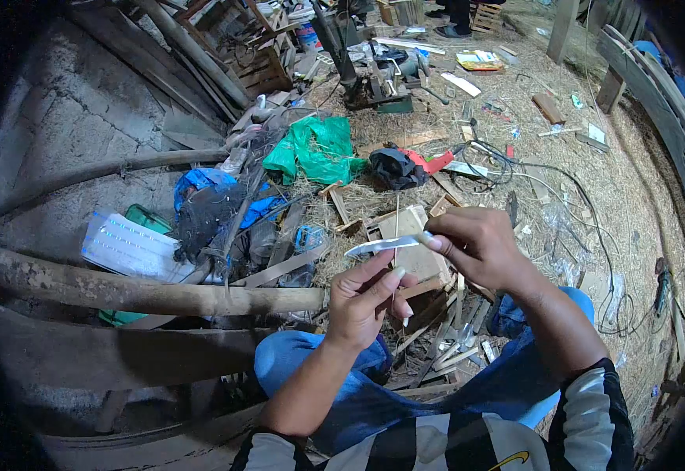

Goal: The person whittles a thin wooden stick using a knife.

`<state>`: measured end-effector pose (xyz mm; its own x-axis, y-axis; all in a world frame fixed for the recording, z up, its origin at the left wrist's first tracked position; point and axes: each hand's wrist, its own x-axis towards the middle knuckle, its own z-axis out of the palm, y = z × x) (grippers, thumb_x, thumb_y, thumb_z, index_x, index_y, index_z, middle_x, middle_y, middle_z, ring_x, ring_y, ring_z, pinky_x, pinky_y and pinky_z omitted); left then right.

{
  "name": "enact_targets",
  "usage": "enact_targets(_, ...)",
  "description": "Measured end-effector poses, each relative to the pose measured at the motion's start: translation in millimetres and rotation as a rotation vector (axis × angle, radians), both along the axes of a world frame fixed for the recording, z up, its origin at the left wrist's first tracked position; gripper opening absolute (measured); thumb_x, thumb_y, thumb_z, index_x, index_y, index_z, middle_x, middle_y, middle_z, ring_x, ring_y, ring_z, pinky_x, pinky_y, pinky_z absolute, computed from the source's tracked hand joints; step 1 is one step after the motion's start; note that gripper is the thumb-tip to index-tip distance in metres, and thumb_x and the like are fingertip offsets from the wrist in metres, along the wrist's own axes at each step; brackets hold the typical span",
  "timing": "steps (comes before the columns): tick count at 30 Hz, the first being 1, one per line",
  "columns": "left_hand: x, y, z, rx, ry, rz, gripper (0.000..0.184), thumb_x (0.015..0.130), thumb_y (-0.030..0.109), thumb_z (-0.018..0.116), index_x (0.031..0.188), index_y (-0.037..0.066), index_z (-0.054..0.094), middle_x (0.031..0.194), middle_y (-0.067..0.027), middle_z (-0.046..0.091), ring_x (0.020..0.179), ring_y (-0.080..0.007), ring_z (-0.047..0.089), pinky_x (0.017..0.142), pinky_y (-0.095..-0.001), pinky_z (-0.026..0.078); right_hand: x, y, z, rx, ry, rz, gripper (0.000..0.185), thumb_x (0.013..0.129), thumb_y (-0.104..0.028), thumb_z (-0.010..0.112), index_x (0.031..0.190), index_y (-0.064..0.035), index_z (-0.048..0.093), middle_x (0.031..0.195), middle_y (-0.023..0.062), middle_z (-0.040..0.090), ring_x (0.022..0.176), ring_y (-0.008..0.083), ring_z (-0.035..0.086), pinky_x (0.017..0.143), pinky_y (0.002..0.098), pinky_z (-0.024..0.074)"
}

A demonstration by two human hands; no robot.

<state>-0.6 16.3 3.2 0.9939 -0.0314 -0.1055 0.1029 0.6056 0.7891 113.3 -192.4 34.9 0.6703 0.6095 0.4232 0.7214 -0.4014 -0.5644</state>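
Note:
My right hand point(480, 243) is closed around the handle of a knife, whose bright blade point(382, 245) points left above my left hand. Between the fingers and thumb of my left hand point(366, 298) is a thin stick point(397, 212), held nearly upright. The blade lies across the stick, close to my left fingertips; whether they touch is hard to tell. Under both hands is a pale wooden board point(413, 257) among wood scraps. Most of the knife handle is hidden in my right hand.
A bamboo pole point(154, 284) runs across the left side. Ahead lie a green plastic bag point(315, 149), a black bag point(397, 168) and a dark metal stand point(350, 78). Black cable point(550, 166) loops at the right. A person's shoe point(454, 32) shows at the top.

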Motion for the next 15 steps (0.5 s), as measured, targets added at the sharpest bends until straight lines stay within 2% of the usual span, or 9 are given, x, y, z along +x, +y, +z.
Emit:
enact_targets(7, 1.9, 1.8, -2.8, 0.011, 0.046, 0.004, 0.039, 0.097, 0.006, 0.064, 0.136, 0.009, 0.062, 0.099, -0.0186, 0.073, 0.062, -0.0161, 0.069, 0.057, -0.0286, 0.059, 9.0, -3.5, -7.6, -0.029, 0.077, -0.102, 0.024, 0.093, -0.035, 0.066, 0.097, -0.0122, 0.072, 0.081, 0.0098, 0.068, 0.076, 0.0322, 0.067, 0.062, 0.0437, 0.0496)
enact_targets(12, -1.1, -2.6, -4.5, 0.068, 0.027, -0.012, 0.038, 0.098, 0.006, 0.063, 0.136, 0.009, 0.062, 0.1, -0.0184, 0.074, 0.064, -0.0162, 0.069, 0.057, -0.0287, 0.059, -0.3, 0.7, -6.2, 0.003, 0.037, 0.0, 0.023, 0.093, -0.034, 0.067, 0.099, -0.0129, 0.071, 0.082, 0.0098, 0.069, 0.076, 0.0327, 0.068, 0.063, 0.0432, 0.0504)
enact_targets(15, 1.3, 0.5, -5.9, 0.028, 0.04, -0.033, 0.039, 0.097, 0.006, 0.063, 0.136, 0.01, 0.062, 0.1, -0.0177, 0.074, 0.064, -0.0162, 0.069, 0.057, -0.0288, 0.059, 11.7, -5.3, -8.3, 0.004, 0.052, -0.087, 0.028, 0.094, -0.038, 0.065, 0.098, -0.012, 0.072, 0.081, 0.0112, 0.069, 0.076, 0.0327, 0.068, 0.063, 0.0429, 0.0507)
